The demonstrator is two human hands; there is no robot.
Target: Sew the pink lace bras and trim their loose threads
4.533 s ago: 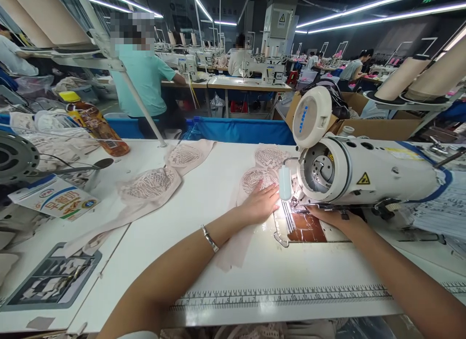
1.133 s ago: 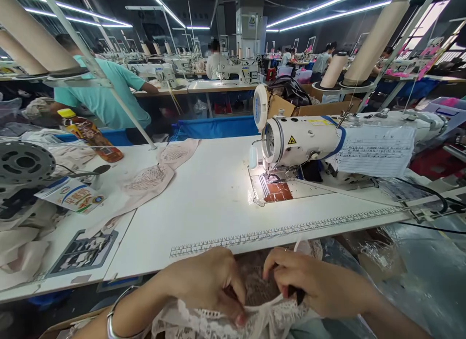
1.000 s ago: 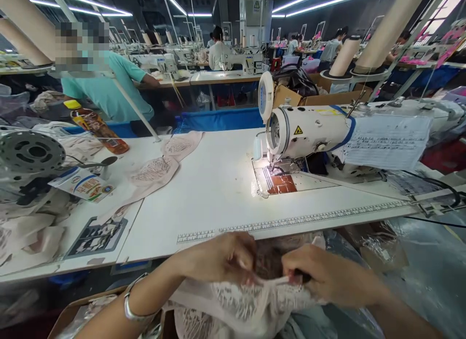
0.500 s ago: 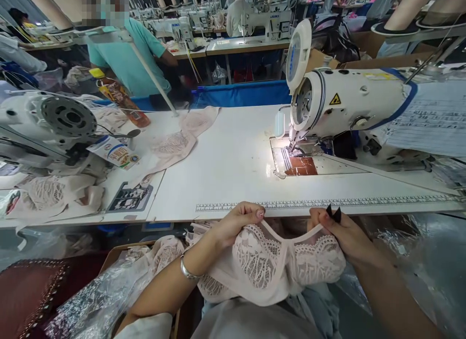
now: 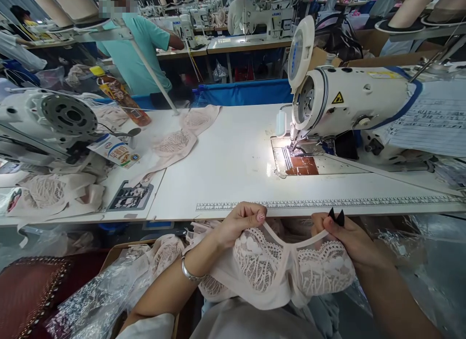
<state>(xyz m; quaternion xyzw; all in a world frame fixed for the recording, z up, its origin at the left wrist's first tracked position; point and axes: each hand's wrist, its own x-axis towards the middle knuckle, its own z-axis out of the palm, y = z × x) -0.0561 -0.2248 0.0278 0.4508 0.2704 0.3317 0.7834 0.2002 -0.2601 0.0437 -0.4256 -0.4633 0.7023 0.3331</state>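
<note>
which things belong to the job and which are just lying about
Belong:
pale pink lace bra, in left hand and right hand
black two-pointed tool, right hand
white rounded sewing machine, probably

Apparently lying about:
amber plastic yellow-capped bottle
white printed carton

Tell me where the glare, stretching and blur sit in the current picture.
Head view: strongest light under the left end of the sewing machine, smaller glints on the crinkled plastic at lower left; head view: thread cones at upper left look stretched; head view: paper sheet too soft to read, while the lace garment looks fairly sharp.
</note>
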